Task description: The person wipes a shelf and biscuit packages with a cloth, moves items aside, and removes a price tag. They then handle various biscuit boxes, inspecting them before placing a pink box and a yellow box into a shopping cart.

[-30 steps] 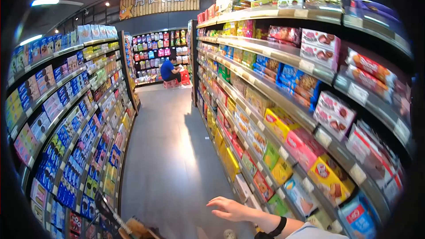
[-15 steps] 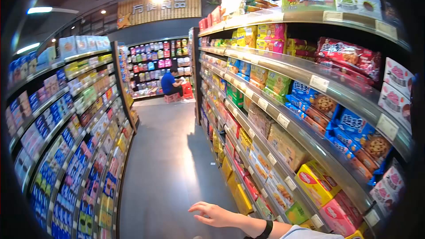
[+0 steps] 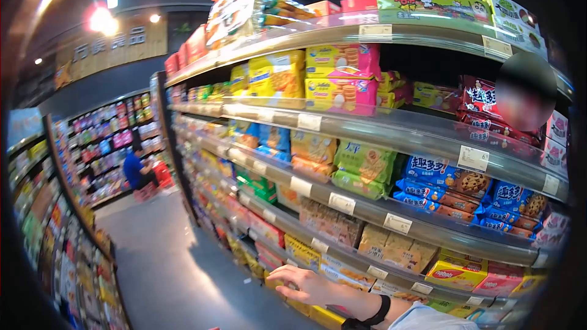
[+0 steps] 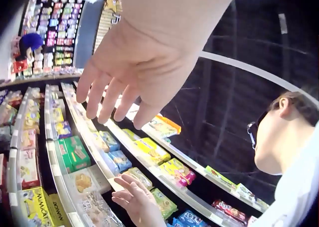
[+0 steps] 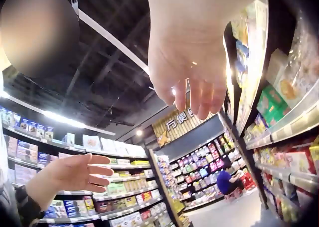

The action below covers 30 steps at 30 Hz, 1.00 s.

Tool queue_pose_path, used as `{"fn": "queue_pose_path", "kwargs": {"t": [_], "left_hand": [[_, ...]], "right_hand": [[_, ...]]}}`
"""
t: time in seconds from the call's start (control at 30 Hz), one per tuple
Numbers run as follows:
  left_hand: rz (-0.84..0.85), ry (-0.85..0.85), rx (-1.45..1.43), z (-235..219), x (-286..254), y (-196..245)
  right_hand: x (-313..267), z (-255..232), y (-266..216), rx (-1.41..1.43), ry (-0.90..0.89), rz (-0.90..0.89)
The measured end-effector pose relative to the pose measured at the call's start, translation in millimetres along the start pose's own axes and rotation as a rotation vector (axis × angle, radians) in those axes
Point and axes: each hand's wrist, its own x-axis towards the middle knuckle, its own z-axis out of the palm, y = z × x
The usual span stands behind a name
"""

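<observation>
"What do your hands do?"

"Your right hand (image 3: 306, 285) hangs in front of the shelf (image 3: 397, 134), fingers loose, holding nothing. Your left hand (image 4: 144, 62) is loose too — the two are apart."

"What is by your right hand?"

"You have a yellow box (image 3: 304, 253) just above it in the head view, low on the shelf. How near it really is, I can't tell."

"And past that?"

"You see blue cookie packs (image 3: 428, 184) higher up. Far off, a person (image 3: 132, 169) in blue sits on a red stool (image 3: 145, 192) — near rows of bright snack packs (image 3: 104, 142)."
</observation>
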Motion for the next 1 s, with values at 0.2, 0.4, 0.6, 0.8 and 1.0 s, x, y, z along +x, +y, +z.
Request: {"fn": "queue_pose_path", "kwargs": {"t": [0.2, 0.4, 0.6, 0.8, 1.0], "left_hand": [[0.258, -0.272, 0.066, 26, 185, -10], [0.599, -0.422, 0.074, 50, 334, 22], [0.701, -0.350, 0.023, 64, 463, 73], [0.834, -0.355, -0.187, 90, 576, 120], [0.977, -0.444, -0.345, 111, 644, 148]], "right_hand": [[50, -46, 47, -0.134, 0.190, -0.009], [104, -72, 67, -0.070, 0.278, 0.080], [140, -84, 49, -0.247, 0.501, 0.117], [149, -76, 68, -0.346, 0.566, 0.454], [176, -60, 68, -0.481, 0.740, 0.417]]}}
